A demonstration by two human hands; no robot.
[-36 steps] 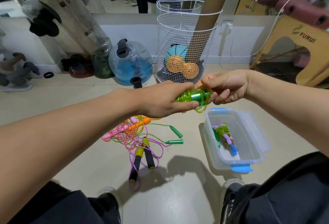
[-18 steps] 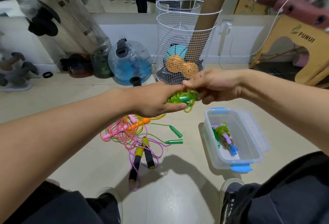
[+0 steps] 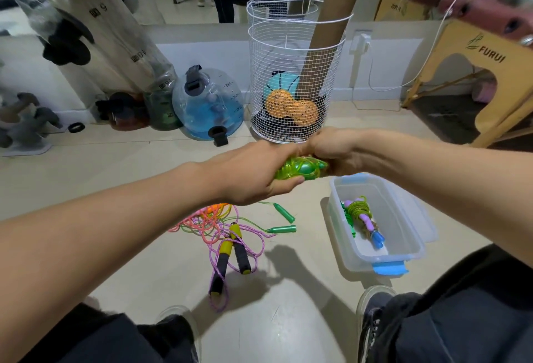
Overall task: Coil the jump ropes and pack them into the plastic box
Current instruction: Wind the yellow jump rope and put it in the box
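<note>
Both hands grasp the same coiled translucent green jump rope (image 3: 301, 167): the left hand (image 3: 253, 173) has its fingers and thumb curled round the left end of the bundle, and the right hand (image 3: 336, 149) closes over its right end, so the two hands touch each other. The bundle is held in the air, above the floor, a little far and left of the clear plastic box with blue clips (image 3: 403, 235).

This box stands on the floor at the right. Inside it lies a coiled rope with purple and blue handles and a yellow-green cord (image 3: 362, 217).

To the left of the box, on the beige floor (image 3: 138, 166), lies a loose tangle of uncoiled ropes (image 3: 219, 225): pink, orange and green cords, two green handles (image 3: 284, 221), and two black foam handles with yellow ends (image 3: 230, 259).

Farther away, near the wall, stands a white wire mesh basket (image 3: 294, 74) with an orange peanut-shaped ball (image 3: 291, 107) and a brown cardboard tube (image 3: 328, 31) inside. Left of it sits a clear round water-filled bag with blue water (image 3: 207, 103).
</note>
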